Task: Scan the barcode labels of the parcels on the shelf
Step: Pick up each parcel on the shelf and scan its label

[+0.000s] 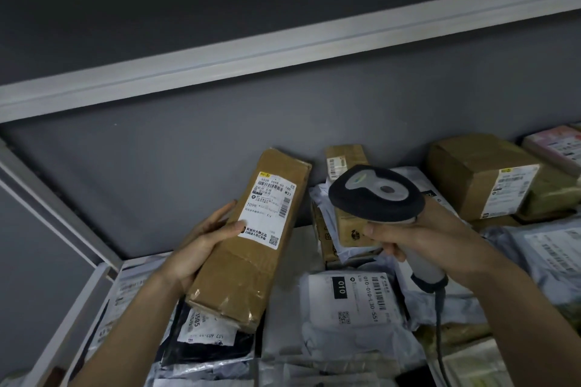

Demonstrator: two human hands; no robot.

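Left hand (201,248) grips a long brown box (248,239) tilted label-up over the shelf (103,280); right hand (418,242) clasps the scanner (377,195) just right of it. Many parcels, like the near white bag (349,308), seemingly await scanning.

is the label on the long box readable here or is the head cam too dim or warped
Head view: dim, flat light; the shelf rail bows from wide-angle distortion. The white label on the long box, held by the left hand, shows its barcode but small print blurs. The scanner in the right hand is fairly sharp.
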